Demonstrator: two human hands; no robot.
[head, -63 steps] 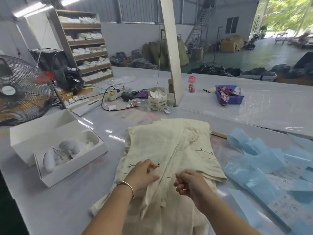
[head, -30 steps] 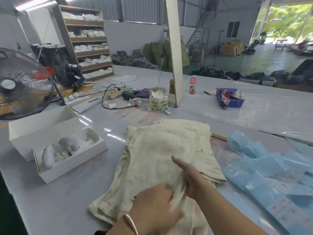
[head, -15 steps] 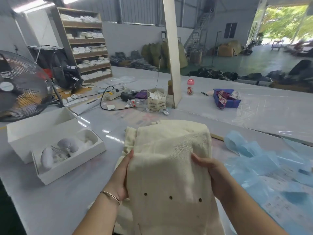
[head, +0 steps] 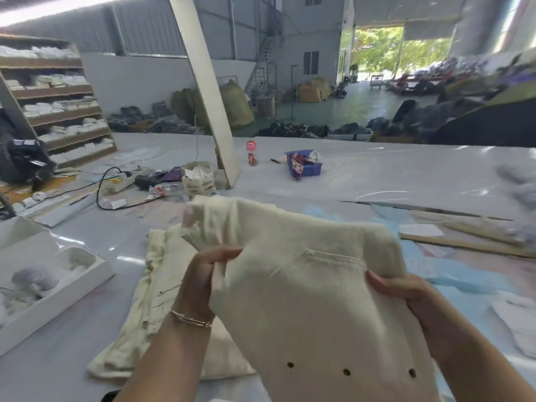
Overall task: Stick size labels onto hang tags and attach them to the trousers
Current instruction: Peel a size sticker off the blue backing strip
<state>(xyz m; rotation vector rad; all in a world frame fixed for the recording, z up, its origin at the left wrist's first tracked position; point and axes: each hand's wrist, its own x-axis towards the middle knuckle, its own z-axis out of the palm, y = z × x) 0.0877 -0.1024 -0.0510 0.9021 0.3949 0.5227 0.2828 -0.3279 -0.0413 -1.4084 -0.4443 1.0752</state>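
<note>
A folded pair of cream trousers [head: 307, 280] is held up off the table, tilted toward the right, with three dark buttons near its lower edge. My left hand [head: 203, 274] pinches its left edge, a bracelet on the wrist. Its right edge is gripped by my right hand [head: 397, 288], fingers curled over the fabric. More cream trousers [head: 150, 297] lie flat on the table below. No hang tag or size label shows on the lifted pair.
A white box [head: 58, 288] with pale items sits at left. Blue plastic bags [head: 464, 280] and wooden strips [head: 464, 242] lie at right. Behind are a slanted white post [head: 208, 97], a paper bag of tags [head: 198, 178], cables, a blue basket [head: 304, 163] and a small pink-capped bottle [head: 251, 153].
Both hands have lifted the top pair of trousers from the pile and swung it toward the right. The view has also turned right, so the fan has left the frame.
</note>
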